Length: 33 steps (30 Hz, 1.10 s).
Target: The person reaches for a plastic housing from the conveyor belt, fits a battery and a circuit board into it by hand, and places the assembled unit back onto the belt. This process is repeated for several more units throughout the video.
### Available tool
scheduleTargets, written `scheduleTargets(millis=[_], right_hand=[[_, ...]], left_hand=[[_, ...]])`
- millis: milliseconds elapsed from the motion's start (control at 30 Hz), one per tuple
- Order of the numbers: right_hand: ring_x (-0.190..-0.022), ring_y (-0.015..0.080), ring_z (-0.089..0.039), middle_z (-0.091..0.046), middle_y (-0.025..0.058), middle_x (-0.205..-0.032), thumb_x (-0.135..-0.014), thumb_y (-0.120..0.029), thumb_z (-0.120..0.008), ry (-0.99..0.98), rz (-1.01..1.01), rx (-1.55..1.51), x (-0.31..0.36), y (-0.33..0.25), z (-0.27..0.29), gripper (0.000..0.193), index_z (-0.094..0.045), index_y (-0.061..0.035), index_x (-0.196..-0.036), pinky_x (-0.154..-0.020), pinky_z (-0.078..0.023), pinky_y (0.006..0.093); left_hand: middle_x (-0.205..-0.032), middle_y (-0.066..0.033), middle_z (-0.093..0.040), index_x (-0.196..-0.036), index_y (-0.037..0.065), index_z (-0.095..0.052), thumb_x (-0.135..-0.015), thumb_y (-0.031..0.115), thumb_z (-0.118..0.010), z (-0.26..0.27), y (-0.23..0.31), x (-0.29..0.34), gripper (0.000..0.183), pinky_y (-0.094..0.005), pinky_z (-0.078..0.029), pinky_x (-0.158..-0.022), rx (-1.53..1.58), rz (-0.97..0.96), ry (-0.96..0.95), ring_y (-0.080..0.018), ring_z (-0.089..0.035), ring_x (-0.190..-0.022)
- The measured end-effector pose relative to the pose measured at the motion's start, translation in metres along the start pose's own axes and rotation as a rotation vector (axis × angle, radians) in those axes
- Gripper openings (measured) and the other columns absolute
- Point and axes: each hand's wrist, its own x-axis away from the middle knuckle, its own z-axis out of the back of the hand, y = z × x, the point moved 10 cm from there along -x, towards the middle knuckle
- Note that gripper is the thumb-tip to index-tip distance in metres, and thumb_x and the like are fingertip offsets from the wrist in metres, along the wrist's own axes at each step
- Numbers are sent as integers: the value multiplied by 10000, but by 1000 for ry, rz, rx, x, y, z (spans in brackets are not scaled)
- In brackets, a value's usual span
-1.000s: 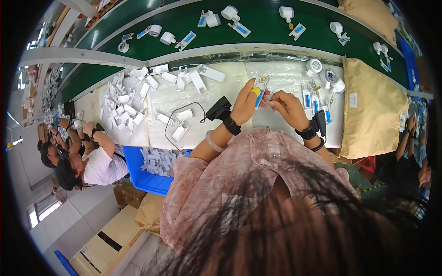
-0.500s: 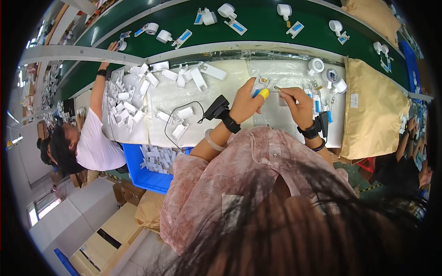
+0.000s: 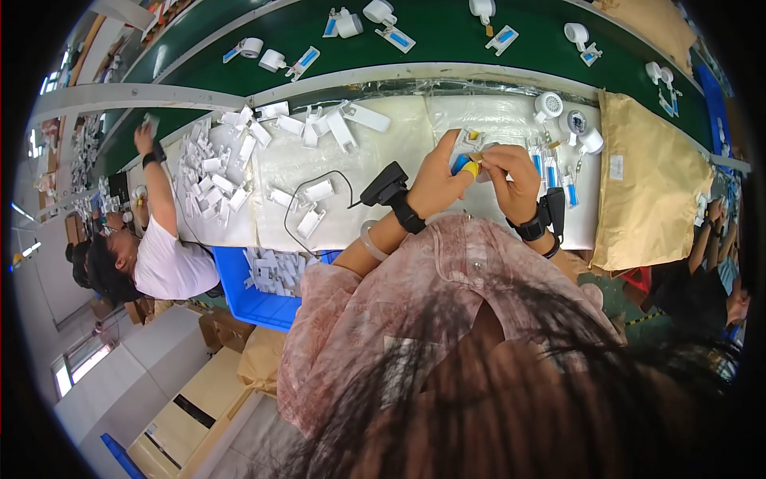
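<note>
My left hand (image 3: 435, 182) is closed round a small white plastic housing (image 3: 468, 140) with a blue cell in it. A yellow cover (image 3: 472, 168) sits on the left thumb. The fingers of my right hand (image 3: 515, 180) are pinched together at the housing's right side, on something too small to name. Just right of that hand lie several white housings with blue cells (image 3: 551, 172). Beyond them are round white fan heads (image 3: 548, 105), one with its grille up.
Loose white plastic shells (image 3: 219, 180) are heaped on the table's left. A blue bin (image 3: 259, 310) of white parts stands below that edge. Brown paper (image 3: 646, 184) covers the right end. The green conveyor (image 3: 447, 40) carries several fan assemblies. A co-worker (image 3: 179, 259) reaches out at left.
My right fingers have come in against the housing, which has tilted and moved slightly right. The parts on the conveyor have shifted left. The co-worker's hand has lifted a piece off the belt.
</note>
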Motion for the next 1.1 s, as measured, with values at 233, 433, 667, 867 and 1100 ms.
scheduleTargets(millis=[233,433,667,867,1100], right_hand=[[-827,240,-610,-643,86,-924,-731,57,-724,34,-34,-12,4,4,1,219,-687,-46,-921,-698,-497,312],[-825,216,-621,-622,117,-951,-778,83,-698,-4,2,3,6,3,-2,203,-666,-19,-950,-688,-509,281],[-816,213,-617,-615,112,-935,-770,98,-698,0,-17,-22,8,7,-4,214,-664,-17,-948,-681,-507,278],[-816,221,-610,-614,112,-920,-773,105,-689,37,3,-12,9,5,-2,204,-655,-8,-939,-682,-500,283],[-827,248,-601,-619,114,-907,-761,84,-705,15,4,11,6,5,-2,199,-653,-11,-928,-706,-489,310]], left_hand=[[-759,-113,-612,-1247,3,-405,-796,74,-563,-4,12,3,483,-292,-472,-460,-61,-103,-11,-157,-581,-505],[-755,-149,-610,-1186,-3,-428,-799,85,-570,-4,12,4,421,-317,-470,-483,-113,-121,4,-195,-592,-517],[-773,-167,-606,-1151,-15,-450,-797,81,-559,-3,15,5,383,-339,-476,-572,-188,-166,23,-248,-616,-637],[-833,-149,-617,-1146,-12,-476,-809,100,-570,-5,23,9,367,-307,-472,-627,-92,-259,-19,-236,-609,-691],[-902,-157,-621,-1178,-15,-492,-910,147,-567,-6,8,9,322,-310,-483,-698,-80,-95,15,-245,-617,-773]])
